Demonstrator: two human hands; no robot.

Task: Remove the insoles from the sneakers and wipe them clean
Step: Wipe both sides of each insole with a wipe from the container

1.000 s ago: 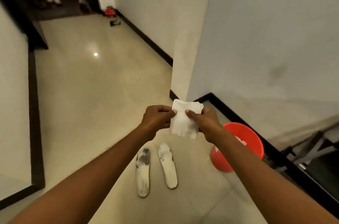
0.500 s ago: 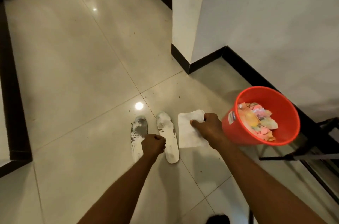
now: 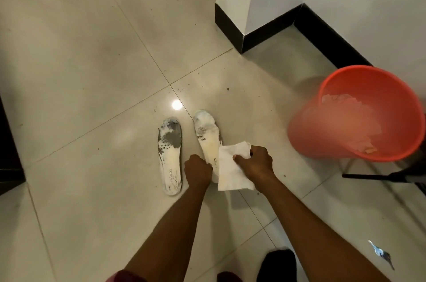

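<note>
Two dirty insoles, one [image 3: 169,154] left of the other [image 3: 207,136], lie on the tiled floor [image 3: 92,74] at mid-frame. The right hand [image 3: 255,164] pinches a white wipe [image 3: 228,175] over the right-side insole's heel. The left hand [image 3: 197,169] is curled against that insole's edge; I cannot tell whether it grips it.

Orange bin [image 3: 306,134] holding paper scraps [image 3: 343,103], glossy tiled floor [image 3: 92,74], black skirting [image 3: 265,32]

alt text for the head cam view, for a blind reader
A person's right hand holds a white wipe over the heel of a dirty insole on a tiled floor, the left hand curled beside it. A second insole lies alongside; an orange bin stands nearby.
</note>
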